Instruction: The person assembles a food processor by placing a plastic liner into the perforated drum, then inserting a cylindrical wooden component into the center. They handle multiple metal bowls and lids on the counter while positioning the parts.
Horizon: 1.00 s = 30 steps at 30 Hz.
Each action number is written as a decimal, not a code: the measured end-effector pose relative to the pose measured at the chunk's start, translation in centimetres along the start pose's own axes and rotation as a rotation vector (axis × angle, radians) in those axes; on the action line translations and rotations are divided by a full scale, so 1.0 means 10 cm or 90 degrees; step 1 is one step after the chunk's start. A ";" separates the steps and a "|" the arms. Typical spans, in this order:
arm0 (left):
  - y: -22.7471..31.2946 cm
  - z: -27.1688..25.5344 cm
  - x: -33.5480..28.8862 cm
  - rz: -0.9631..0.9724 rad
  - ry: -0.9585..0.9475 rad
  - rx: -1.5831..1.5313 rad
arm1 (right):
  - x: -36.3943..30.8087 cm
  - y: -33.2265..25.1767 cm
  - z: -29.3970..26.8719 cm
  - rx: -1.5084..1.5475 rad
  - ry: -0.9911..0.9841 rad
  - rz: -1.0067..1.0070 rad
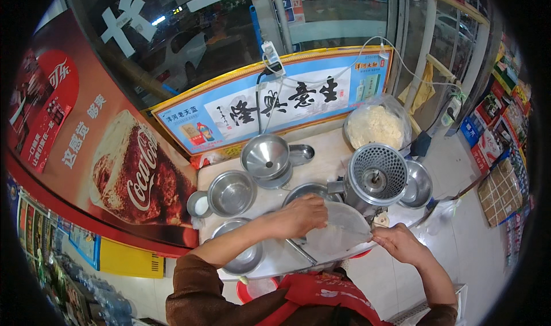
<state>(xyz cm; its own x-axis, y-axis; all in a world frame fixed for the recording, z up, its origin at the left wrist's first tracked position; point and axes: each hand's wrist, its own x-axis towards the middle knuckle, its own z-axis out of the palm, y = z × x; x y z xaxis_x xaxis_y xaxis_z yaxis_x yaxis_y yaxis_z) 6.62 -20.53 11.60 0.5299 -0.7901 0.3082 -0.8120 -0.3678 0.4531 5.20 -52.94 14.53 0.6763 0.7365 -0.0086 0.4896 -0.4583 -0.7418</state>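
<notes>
My left hand is closed, its fingers curled at the left edge of a whitish, see-through filter bag. On the other side my right hand pinches the bag's right edge. The bag hangs spread between both hands over the counter's front edge. Right behind it stands a metal grinding machine with an open, perforated drum on top. A metal bowl sits partly hidden behind my left hand. Under my left forearm, another metal basin is partly covered, and a metal rod lies beside it.
A steel funnel, a pot and a small cup of white stuff stand at the left. Behind the machine is a bag of pale, crumbly matter. A metal bowl sits right. A red-rimmed bucket is below the counter.
</notes>
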 end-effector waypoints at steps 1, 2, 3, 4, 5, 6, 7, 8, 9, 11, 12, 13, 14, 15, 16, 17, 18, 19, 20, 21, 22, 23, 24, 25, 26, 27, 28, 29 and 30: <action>0.01 -0.02 0.01 0.001 0.010 0.007 | 0.02 0.00 0.03 0.012 0.007 0.005; 0.00 -0.05 0.03 0.001 0.020 0.010 | 0.04 0.00 0.04 0.024 0.013 0.013; -0.01 -0.07 0.05 0.002 0.031 0.008 | 0.05 0.01 0.05 0.039 0.025 0.010; -0.02 -0.09 0.08 -0.009 0.040 0.022 | 0.06 0.02 0.05 0.069 0.045 -0.014; -0.04 -0.11 0.11 -0.019 0.047 0.029 | 0.07 0.03 0.04 0.060 0.062 -0.007; -0.06 -0.12 0.14 -0.027 0.054 0.035 | 0.08 0.04 0.03 0.066 0.076 -0.012; -0.07 -0.13 0.16 -0.046 0.091 0.076 | 0.09 0.06 0.02 0.029 0.067 0.017; -0.08 -0.14 0.17 -0.063 0.129 0.119 | 0.08 0.07 0.01 -0.006 0.075 0.027; -0.10 -0.16 0.17 -0.088 0.161 0.175 | 0.08 0.07 0.01 0.031 0.084 0.023; -0.14 -0.24 0.12 -0.145 0.188 0.125 | 0.04 0.08 0.01 0.073 0.120 0.029; -0.17 -0.28 0.08 -0.179 0.200 0.112 | 0.03 0.09 0.00 0.097 0.130 0.025; -0.20 -0.31 0.04 -0.160 0.171 0.105 | 0.02 0.10 0.00 0.118 0.153 0.017; -0.23 -0.32 0.00 -0.141 0.145 0.101 | 0.01 0.11 -0.01 0.113 0.146 0.036; -0.25 -0.32 -0.03 -0.124 0.121 0.098 | 0.00 0.12 -0.01 0.108 0.134 0.048; -0.26 -0.29 -0.04 -0.128 0.124 0.077 | 0.00 0.13 -0.02 0.091 0.120 0.088; -0.27 -0.27 -0.04 -0.132 0.127 0.057 | 0.00 0.14 -0.01 0.139 0.142 0.051; -0.27 -0.24 -0.04 -0.139 0.139 0.030 | 0.01 0.16 0.00 0.142 0.122 0.045; -0.25 -0.19 -0.02 -0.110 0.125 0.043 | 0.03 0.17 0.01 0.140 0.106 0.043; -0.23 -0.14 0.02 -0.082 0.120 0.050 | 0.03 0.17 0.01 0.138 0.091 0.042; -0.20 -0.12 0.04 -0.065 0.092 0.066 | 0.06 0.18 0.04 0.122 0.078 0.025; -0.18 -0.11 0.06 -0.062 0.107 0.064 | 0.08 0.19 0.06 0.120 0.082 0.019; -0.16 -0.11 0.07 -0.070 0.100 0.071 | 0.09 0.19 0.07 0.117 0.086 0.012; -0.15 -0.12 0.09 -0.083 0.093 0.075 | 0.11 0.20 0.08 0.116 0.091 0.005; -0.13 -0.12 0.10 -0.093 0.106 0.068 | 0.12 0.20 0.09 0.115 0.099 0.009; -0.12 -0.12 0.11 -0.110 0.121 0.056 | 0.14 0.20 0.10 0.115 0.106 0.015; -0.11 -0.11 0.12 -0.125 0.142 0.040 | 0.15 0.20 0.11 0.117 0.116 0.020; -0.10 -0.09 0.12 -0.138 0.147 0.021 | 0.15 0.21 0.11 0.118 0.118 0.016; -0.10 -0.08 0.13 -0.149 0.159 0.000 | 0.16 0.21 0.12 0.121 0.124 0.011; -0.09 -0.06 0.14 -0.164 0.164 -0.026 | 0.17 0.20 0.12 0.131 0.130 -0.003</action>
<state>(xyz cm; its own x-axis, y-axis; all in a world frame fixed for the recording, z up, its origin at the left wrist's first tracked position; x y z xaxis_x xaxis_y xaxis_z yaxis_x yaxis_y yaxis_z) 8.28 -21.02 12.10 0.7642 -0.5227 0.3777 -0.6361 -0.5148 0.5748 6.72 -52.02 12.21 0.7812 0.6135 0.1157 0.3860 -0.3289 -0.8619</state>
